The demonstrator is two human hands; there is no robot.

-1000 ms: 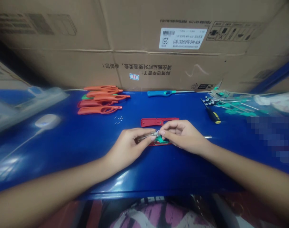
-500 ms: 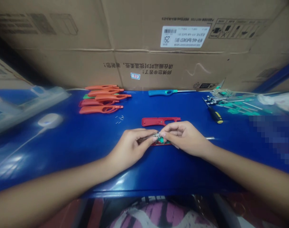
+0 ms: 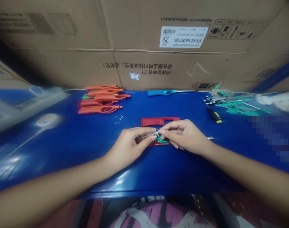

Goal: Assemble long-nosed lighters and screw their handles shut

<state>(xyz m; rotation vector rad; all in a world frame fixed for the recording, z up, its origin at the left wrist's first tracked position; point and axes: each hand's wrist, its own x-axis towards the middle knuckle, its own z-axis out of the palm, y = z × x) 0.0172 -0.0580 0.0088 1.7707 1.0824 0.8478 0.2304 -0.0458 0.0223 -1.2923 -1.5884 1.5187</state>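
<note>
A slim clear lighter fuel tank (image 3: 146,136) lies pinched between the thumb and fingers of my left hand (image 3: 129,144). At the tank's right end, the fingertips of my right hand (image 3: 186,136) close together on a tiny pale part, too small to name. Beneath both hands is a red lighter shell half (image 3: 156,144), mostly covered, with a green piece (image 3: 160,139) in it. A metal tube end (image 3: 210,137) sticks out past my right wrist. Just beyond my fingers lies another red shell half (image 3: 151,121), hollow side up.
Orange and red lighter shells (image 3: 100,109) are piled at back left, near several small screws (image 3: 119,119). A blue lighter (image 3: 160,92) lies by the cardboard (image 3: 135,41). To the right are a screwdriver (image 3: 214,114) and green-and-metal lighter parts (image 3: 244,107). A white device (image 3: 48,120) sits left.
The clear tank and my fingertips have shifted slightly. My right fingers have moved a little left and up at the tank's end. The surrounding things stay in place.
</note>
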